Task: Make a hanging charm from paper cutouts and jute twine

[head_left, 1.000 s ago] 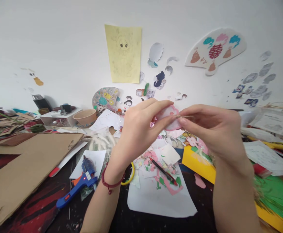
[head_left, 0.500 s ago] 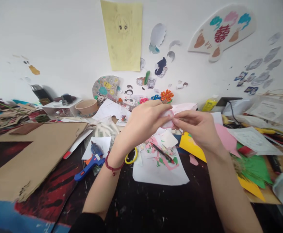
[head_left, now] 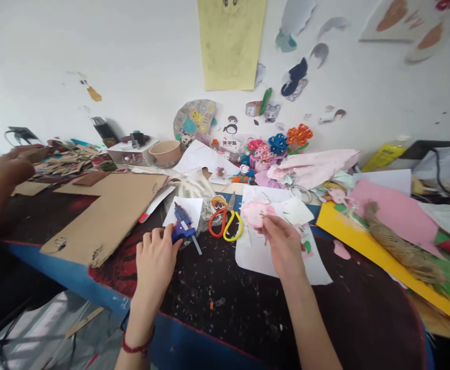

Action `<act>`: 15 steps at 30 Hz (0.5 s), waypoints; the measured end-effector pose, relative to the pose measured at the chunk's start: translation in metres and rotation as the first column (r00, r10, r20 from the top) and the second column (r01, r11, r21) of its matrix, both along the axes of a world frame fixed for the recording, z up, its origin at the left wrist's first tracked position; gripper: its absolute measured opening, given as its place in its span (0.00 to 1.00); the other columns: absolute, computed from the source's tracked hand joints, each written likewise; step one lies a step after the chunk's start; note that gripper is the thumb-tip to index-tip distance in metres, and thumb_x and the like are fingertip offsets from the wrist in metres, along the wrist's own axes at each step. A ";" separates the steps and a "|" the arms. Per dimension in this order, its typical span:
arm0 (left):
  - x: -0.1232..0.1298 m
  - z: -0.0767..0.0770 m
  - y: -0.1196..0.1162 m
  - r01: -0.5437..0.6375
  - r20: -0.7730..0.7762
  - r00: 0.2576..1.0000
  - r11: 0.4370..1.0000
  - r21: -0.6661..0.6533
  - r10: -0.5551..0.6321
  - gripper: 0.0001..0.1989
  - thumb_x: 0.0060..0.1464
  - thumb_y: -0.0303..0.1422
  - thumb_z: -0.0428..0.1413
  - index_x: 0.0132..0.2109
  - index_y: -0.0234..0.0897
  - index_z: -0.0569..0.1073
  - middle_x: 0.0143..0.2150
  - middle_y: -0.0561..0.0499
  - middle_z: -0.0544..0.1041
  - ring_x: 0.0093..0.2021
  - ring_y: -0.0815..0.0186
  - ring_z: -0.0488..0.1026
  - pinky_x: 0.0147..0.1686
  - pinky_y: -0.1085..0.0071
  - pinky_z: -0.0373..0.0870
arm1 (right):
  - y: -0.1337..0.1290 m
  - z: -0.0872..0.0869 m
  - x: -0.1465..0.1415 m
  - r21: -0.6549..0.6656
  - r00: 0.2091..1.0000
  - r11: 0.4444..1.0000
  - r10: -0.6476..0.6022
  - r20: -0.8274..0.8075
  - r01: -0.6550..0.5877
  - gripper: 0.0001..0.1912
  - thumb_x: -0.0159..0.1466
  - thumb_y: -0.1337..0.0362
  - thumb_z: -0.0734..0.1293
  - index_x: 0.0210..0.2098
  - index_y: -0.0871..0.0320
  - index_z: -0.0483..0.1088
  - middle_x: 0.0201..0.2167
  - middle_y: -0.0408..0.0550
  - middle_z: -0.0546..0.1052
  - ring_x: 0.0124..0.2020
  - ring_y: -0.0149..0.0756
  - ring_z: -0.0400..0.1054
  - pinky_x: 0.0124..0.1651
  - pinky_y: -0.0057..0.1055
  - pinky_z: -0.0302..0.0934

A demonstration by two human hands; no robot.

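Observation:
My left hand (head_left: 157,259) is wrapped round the handle of a blue glue gun (head_left: 182,226), whose nozzle lies over a small white paper (head_left: 196,206). My right hand (head_left: 282,239) pinches a small pink piece (head_left: 254,213) between thumb and fingers. That piece is above a white sheet (head_left: 248,252) with pink and green scraps. Scissors (head_left: 228,218) with one red and one yellow handle lie between my hands.
Brown cardboard (head_left: 112,210) lies at the left, with another person's hand (head_left: 11,164) beyond it. Yellow card (head_left: 352,234), pink paper (head_left: 394,205) and a twine bundle (head_left: 402,246) are at the right. Beaded flowers (head_left: 279,144) stand at the back.
My hands have parted; the left went down to the glue gun, the right lowered with the pink piece. The view has swung left and down, and another person's hand now shows.

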State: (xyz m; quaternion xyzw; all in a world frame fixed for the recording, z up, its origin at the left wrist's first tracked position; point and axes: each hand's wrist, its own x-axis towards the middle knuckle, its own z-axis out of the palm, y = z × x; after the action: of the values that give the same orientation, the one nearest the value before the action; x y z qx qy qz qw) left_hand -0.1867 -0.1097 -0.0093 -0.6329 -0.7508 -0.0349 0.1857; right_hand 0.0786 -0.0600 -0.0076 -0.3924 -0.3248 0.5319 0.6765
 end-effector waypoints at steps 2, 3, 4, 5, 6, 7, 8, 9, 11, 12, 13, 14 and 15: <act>-0.009 -0.010 0.006 0.053 0.038 0.998 0.998 -0.032 -0.051 0.22 0.65 0.41 0.49 0.61 0.34 0.67 0.46 0.42 0.75 0.47 0.51 0.70 0.42 0.60 0.65 | 0.008 0.006 -0.030 -0.004 0.994 0.994 0.108 -0.026 -0.108 0.12 0.51 0.58 0.78 0.32 0.56 0.78 0.30 0.43 0.81 0.32 0.29 0.74 0.41 0.28 0.70; -0.012 -0.014 0.009 0.075 0.058 0.996 0.997 -0.029 -0.074 0.22 0.66 0.40 0.49 0.62 0.34 0.66 0.46 0.42 0.75 0.47 0.52 0.70 0.43 0.61 0.65 | 0.014 0.011 -0.046 0.000 0.984 0.985 0.174 -0.034 -0.174 0.13 0.52 0.57 0.78 0.32 0.57 0.78 0.31 0.44 0.81 0.35 0.31 0.75 0.44 0.30 0.70; -0.013 -0.017 0.011 0.091 0.073 0.993 0.996 -0.018 -0.089 0.22 0.66 0.39 0.49 0.62 0.34 0.66 0.46 0.43 0.75 0.47 0.52 0.70 0.44 0.61 0.64 | 0.022 0.015 -0.062 0.004 0.970 0.971 0.241 -0.041 -0.241 0.13 0.53 0.56 0.77 0.33 0.58 0.78 0.33 0.46 0.81 0.37 0.33 0.75 0.48 0.32 0.70; -0.013 -0.019 0.013 0.100 0.082 0.992 0.995 -0.003 -0.099 0.21 0.66 0.39 0.48 0.62 0.33 0.66 0.45 0.43 0.75 0.46 0.53 0.70 0.44 0.61 0.64 | 0.030 0.018 -0.078 0.005 0.952 0.953 0.302 -0.049 -0.302 0.14 0.54 0.56 0.76 0.33 0.59 0.77 0.34 0.47 0.80 0.39 0.34 0.76 0.50 0.34 0.70; -0.013 -0.020 0.014 0.106 0.088 0.990 0.994 0.013 -0.106 0.21 0.66 0.38 0.48 0.62 0.33 0.66 0.45 0.43 0.75 0.45 0.53 0.70 0.43 0.62 0.64 | 0.039 0.019 -0.092 0.001 0.935 0.936 0.351 -0.055 -0.352 0.14 0.56 0.55 0.75 0.33 0.59 0.76 0.35 0.47 0.80 0.40 0.35 0.76 0.51 0.35 0.70; -0.013 -0.022 0.014 0.111 0.094 0.989 0.993 0.029 -0.114 0.21 0.66 0.38 0.48 0.62 0.32 0.66 0.44 0.42 0.74 0.45 0.53 0.69 0.43 0.62 0.64 | 0.048 0.019 -0.104 -0.015 0.921 0.922 0.386 -0.061 -0.387 0.14 0.57 0.54 0.74 0.33 0.59 0.75 0.35 0.48 0.80 0.39 0.35 0.76 0.51 0.36 0.70; -0.013 -0.024 0.014 0.118 0.100 0.987 0.992 0.044 -0.122 0.21 0.67 0.37 0.48 0.61 0.32 0.66 0.43 0.42 0.74 0.44 0.53 0.69 0.43 0.62 0.65 | 0.057 0.016 -0.115 -0.039 0.911 0.911 0.408 -0.062 -0.411 0.14 0.59 0.55 0.73 0.34 0.60 0.74 0.35 0.47 0.79 0.39 0.35 0.76 0.50 0.37 0.70; -0.013 -0.025 0.014 0.125 0.110 0.985 0.990 0.059 -0.131 0.21 0.67 0.37 0.47 0.61 0.31 0.67 0.43 0.42 0.74 0.43 0.53 0.69 0.43 0.62 0.65 | 0.064 0.013 -0.123 -0.068 0.905 0.902 0.422 -0.057 -0.426 0.13 0.61 0.55 0.72 0.35 0.60 0.74 0.35 0.47 0.78 0.38 0.35 0.76 0.50 0.37 0.71; -0.013 -0.029 0.013 0.137 0.141 0.978 0.985 0.100 -0.151 0.20 0.67 0.36 0.47 0.61 0.30 0.67 0.42 0.42 0.73 0.42 0.54 0.68 0.43 0.62 0.65 | 0.073 0.002 -0.132 -0.120 0.895 0.887 0.446 -0.032 -0.446 0.14 0.65 0.57 0.68 0.44 0.61 0.72 0.41 0.49 0.77 0.41 0.35 0.75 0.48 0.39 0.71; -0.014 -0.030 0.012 0.145 0.163 0.973 0.981 0.126 -0.165 0.20 0.67 0.35 0.46 0.61 0.30 0.67 0.42 0.42 0.73 0.42 0.54 0.68 0.44 0.62 0.65 | 0.076 -0.004 -0.134 -0.138 0.889 0.880 0.458 -0.014 -0.455 0.16 0.67 0.57 0.67 0.49 0.61 0.70 0.46 0.51 0.76 0.44 0.37 0.73 0.47 0.41 0.71; -0.015 -0.032 0.012 0.153 0.188 0.965 0.976 0.157 -0.182 0.21 0.67 0.35 0.46 0.61 0.30 0.67 0.42 0.41 0.73 0.42 0.55 0.68 0.44 0.62 0.66 | 0.077 -0.009 -0.135 -0.149 0.885 0.876 0.465 0.006 -0.459 0.18 0.67 0.57 0.66 0.52 0.60 0.69 0.50 0.52 0.74 0.46 0.39 0.73 0.48 0.42 0.71; -0.017 -0.033 0.011 0.156 0.216 0.956 0.968 0.194 -0.197 0.21 0.67 0.35 0.46 0.62 0.29 0.66 0.43 0.41 0.73 0.42 0.55 0.68 0.45 0.62 0.66 | 0.077 -0.014 -0.136 -0.156 0.884 0.875 0.467 0.029 -0.458 0.19 0.68 0.57 0.66 0.55 0.60 0.68 0.52 0.53 0.73 0.48 0.40 0.72 0.49 0.43 0.70; -0.018 -0.035 0.010 0.147 0.247 0.947 0.960 0.237 -0.206 0.22 0.67 0.35 0.45 0.63 0.30 0.66 0.43 0.41 0.73 0.43 0.55 0.68 0.45 0.62 0.66 | 0.077 -0.018 -0.137 -0.158 0.884 0.878 0.465 0.053 -0.452 0.20 0.68 0.57 0.66 0.56 0.59 0.67 0.53 0.53 0.73 0.49 0.41 0.71 0.50 0.44 0.70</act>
State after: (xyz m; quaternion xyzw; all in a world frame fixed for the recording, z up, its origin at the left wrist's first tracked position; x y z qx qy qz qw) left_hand -0.2051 -0.0998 -0.0438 -0.6634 -0.7007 -0.2184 0.1455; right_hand -0.0581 0.0168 -0.0256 -0.3744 -0.4002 0.6805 0.4864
